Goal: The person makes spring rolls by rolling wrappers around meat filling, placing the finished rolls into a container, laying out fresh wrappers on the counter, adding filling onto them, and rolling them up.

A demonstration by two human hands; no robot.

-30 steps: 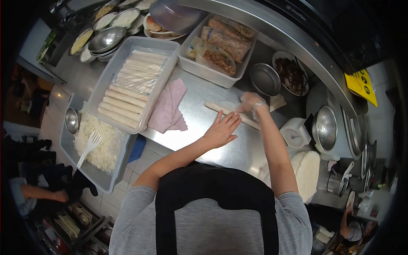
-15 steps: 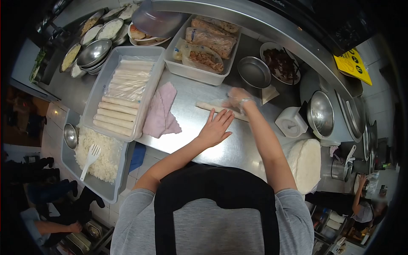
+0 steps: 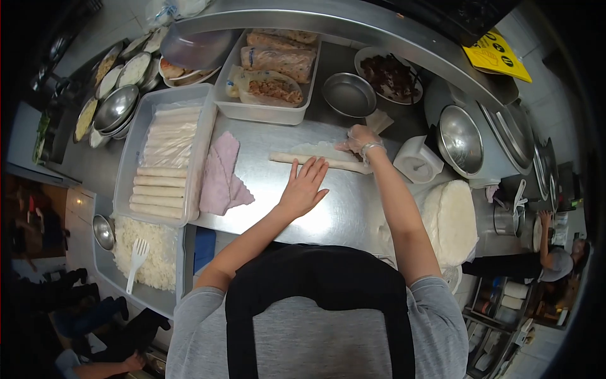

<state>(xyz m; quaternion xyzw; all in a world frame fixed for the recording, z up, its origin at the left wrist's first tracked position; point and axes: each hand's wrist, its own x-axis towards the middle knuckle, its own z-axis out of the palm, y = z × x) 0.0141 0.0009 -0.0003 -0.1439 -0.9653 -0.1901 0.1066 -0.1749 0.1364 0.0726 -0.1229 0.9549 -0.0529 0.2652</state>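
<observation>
A long, thin, pale roll (image 3: 344, 165) lies across the steel worktop, with a thin, translucent wrapper sheet (image 3: 315, 149) spreading flat behind it. My left hand (image 3: 304, 189) is open, its outstretched fingertips resting on the roll's near side left of its middle. Wearing a clear plastic glove, my right hand (image 3: 364, 138) is over the right end of the sheet. Its fingers are curled together and point left; whatever they may hold is hidden. Just behind this hand sits a small beige folded piece (image 3: 379, 120).
Finished rolls fill a plastic tub (image 3: 207, 126) on the left, beside a pink cloth (image 3: 220, 170). A filling tub (image 3: 265, 112), a metal bowl (image 3: 349, 95) and a white scale (image 3: 418, 160) stand around the worktop. A wrapper stack (image 3: 457, 221) is at right; co-workers are at both sides.
My right hand has shifted from above the roll's middle to the right end of the sheet, uncovering more of the sheet. My left hand stays on the roll. The camera view has shifted slightly.
</observation>
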